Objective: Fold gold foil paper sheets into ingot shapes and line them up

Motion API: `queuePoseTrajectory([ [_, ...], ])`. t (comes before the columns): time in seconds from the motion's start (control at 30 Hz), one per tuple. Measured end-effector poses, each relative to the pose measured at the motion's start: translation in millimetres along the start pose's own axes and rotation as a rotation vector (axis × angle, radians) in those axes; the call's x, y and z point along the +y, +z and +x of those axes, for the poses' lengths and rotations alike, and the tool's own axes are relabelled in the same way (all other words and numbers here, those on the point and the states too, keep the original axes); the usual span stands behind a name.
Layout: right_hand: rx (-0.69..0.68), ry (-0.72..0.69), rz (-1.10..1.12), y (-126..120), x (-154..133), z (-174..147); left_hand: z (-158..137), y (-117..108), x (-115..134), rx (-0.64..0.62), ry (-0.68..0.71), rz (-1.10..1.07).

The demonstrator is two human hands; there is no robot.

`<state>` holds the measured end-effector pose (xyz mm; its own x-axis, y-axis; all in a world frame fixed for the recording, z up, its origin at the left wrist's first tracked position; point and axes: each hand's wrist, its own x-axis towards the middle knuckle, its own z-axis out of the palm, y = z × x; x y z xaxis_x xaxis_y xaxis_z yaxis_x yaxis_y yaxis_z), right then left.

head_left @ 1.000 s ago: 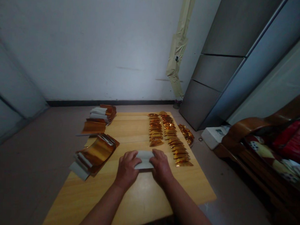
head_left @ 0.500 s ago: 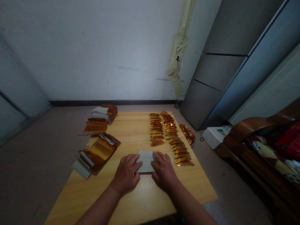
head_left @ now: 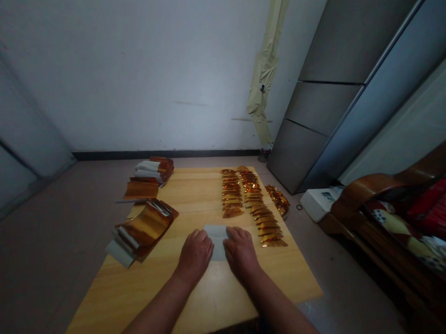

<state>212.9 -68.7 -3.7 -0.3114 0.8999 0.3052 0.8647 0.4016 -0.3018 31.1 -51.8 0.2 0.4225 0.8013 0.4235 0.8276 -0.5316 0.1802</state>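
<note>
A small pale grey-white sheet of paper point(head_left: 219, 251) lies on the wooden table point(head_left: 217, 295) in front of me, with a crease across its upper part. My left hand point(head_left: 196, 254) is curled over the sheet's left side, knuckles up and fingertips hidden beneath. On the opposite side, my right hand point(head_left: 241, 252) has its fingers bent down onto the paper's right edge, the thumb tucked close. Both hands rest low at the tabletop. Whatever lies under the fingers is hidden.
Gold-and-white foil paper sheets point(head_left: 146, 225) lie in a loose pile at the left, with another stack point(head_left: 154, 170) behind. Folded gold foil pieces point(head_left: 232, 192) stand in overlapping rows at the right. More gold pieces point(head_left: 277, 199) sit beyond the table's right edge, near a grey refrigerator point(head_left: 313, 121).
My left hand has shifted right and curled more tightly, covering more of the paper's left side. The right hand stays nearly in place. The sheet's near edge reaches slightly lower.
</note>
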Motion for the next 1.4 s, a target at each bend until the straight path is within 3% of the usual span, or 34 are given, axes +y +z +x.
queuePoseTrajectory([
  [0.17,0.042,0.169,0.058,-3.9,-5.8,14.8,-3.3,8.7,-2.2,0.013,-0.004,0.006],
  [0.4,0.018,0.288,0.086,-2.3,-3.6,41.1,-0.9,0.9,-2.8,-0.046,-0.101,-0.095],
  [0.67,0.07,0.169,0.093,0.9,-5.3,36.7,-4.0,3.4,-3.6,0.058,-0.209,-0.114],
  [0.93,0.079,0.006,-0.015,1.8,-7.7,20.9,-5.2,4.6,-2.5,0.116,-0.1,-0.058],
  [1.1,0.029,-0.072,-0.094,-3.5,-9.7,14.5,-5.1,0.6,0.8,0.094,-0.05,-0.039],
  [1.4,-0.037,-0.086,-0.092,-10.1,-10.8,3.1,-2.1,-1.7,3.3,0.02,-0.022,-0.007],
])
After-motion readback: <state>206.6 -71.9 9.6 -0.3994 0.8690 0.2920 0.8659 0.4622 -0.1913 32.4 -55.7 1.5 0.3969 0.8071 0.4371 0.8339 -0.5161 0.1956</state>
